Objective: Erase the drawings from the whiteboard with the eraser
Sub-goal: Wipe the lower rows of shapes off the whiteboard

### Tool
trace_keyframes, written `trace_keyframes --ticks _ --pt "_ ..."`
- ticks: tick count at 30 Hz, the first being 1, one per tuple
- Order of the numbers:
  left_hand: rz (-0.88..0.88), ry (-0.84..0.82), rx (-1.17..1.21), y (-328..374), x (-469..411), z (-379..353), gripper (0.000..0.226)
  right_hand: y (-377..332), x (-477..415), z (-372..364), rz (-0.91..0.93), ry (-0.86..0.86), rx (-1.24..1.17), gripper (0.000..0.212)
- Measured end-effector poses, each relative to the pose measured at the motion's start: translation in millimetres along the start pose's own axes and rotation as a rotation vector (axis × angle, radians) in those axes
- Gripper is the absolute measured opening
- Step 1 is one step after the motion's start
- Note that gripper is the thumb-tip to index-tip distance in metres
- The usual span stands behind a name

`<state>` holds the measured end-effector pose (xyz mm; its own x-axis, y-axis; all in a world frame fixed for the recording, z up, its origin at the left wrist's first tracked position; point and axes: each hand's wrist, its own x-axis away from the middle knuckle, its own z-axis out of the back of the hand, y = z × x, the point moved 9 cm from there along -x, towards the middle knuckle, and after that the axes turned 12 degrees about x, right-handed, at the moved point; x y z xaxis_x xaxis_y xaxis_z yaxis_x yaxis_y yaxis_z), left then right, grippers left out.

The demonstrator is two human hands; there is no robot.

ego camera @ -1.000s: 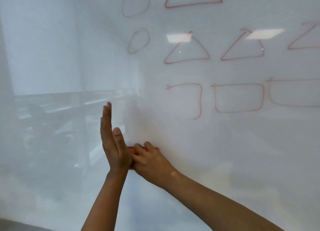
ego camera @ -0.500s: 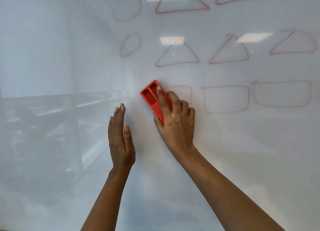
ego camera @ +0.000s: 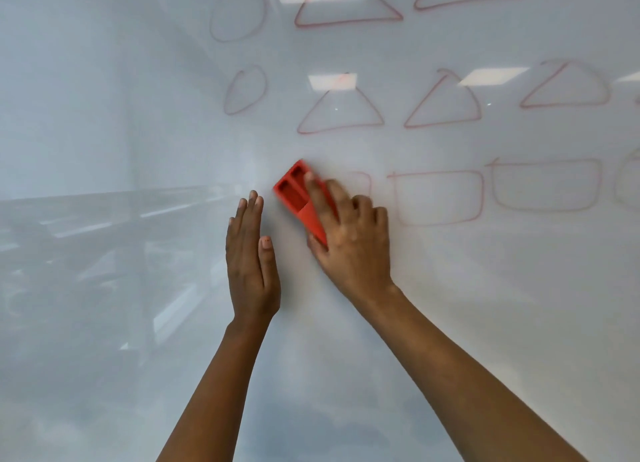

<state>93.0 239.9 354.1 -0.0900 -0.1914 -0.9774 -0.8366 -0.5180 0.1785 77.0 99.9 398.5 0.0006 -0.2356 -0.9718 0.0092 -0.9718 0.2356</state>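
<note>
A person is pressing an eraser point(ego camera: 300, 200) against a whiteboard point(ego camera: 450, 305) with the right hand point(ego camera: 349, 239).

The right hand is reaching up from the lower right, its fingers point(ego camera: 317, 194) lying spread over the eraser's back and clamping it flat to the board, with the thumb tucked at the eraser's lower end. The left hand point(ego camera: 251, 257) is resting just beside it, held upright with fingers straight and together, gripping nothing. The eraser is looking bright red, oblong and tilted, its upper end showing two dark recesses; it is sitting mid-board at the left end of the drawings' lowest row. Faint red drawings point(ego camera: 440, 198) are filling the board above and to the right: ovals, triangles and rounded boxes.
</note>
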Motion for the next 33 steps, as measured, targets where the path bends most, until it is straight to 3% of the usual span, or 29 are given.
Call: trace_keyframes --ticks 3,5,7,10,12,14,18,21,26,28,30,33 --pt "-0.003 -0.006 0.003 1 -4 -3 0.047 -20 26 -1 0.313 -0.011 -0.008 0.068" --pt "-0.014 -0.021 -0.009 3 -8 -7 0.047 -8 31 -1 0.351 0.0 0.005 0.067" --pt "-0.033 -0.041 -0.048 5 -11 -12 0.048 21 19 -1 0.202 0.015 0.021 0.07" --pt "-0.054 -0.058 -0.128 7 -19 -19 0.048 66 -6 1 -0.175 0.026 0.022 0.068" --pt "-0.052 -0.07 -0.179 5 -21 -25 0.049 67 -9 1 -0.264 0.023 0.032 0.067" --pt "-0.051 -0.087 -0.243 2 -20 -30 0.05 50 -2 0 -0.185 0.022 0.036 0.068" --pt "-0.077 -0.091 -0.352 -2 -16 -32 0.05 14 29 1 0.175 0.004 0.005 0.069" --pt "-0.092 -0.085 -0.383 -3 -16 -33 0.05 26 34 0 0.249 0.01 -0.001 0.069" --pt "-0.101 -0.072 -0.41 -2 -16 -34 0.051 94 -1 3 -0.221 0.055 0.021 0.063" --pt "-0.102 -0.075 -0.417 -2 -15 -34 0.051 90 -2 2 -0.304 0.038 0.035 0.065" --pt "-0.095 -0.082 -0.42 -2 -15 -35 0.051 68 5 0 -0.217 0.013 0.036 0.068" --pt "-0.085 -0.091 -0.406 -2 -16 -34 0.051 34 33 -1 0.075 -0.002 0.034 0.069"
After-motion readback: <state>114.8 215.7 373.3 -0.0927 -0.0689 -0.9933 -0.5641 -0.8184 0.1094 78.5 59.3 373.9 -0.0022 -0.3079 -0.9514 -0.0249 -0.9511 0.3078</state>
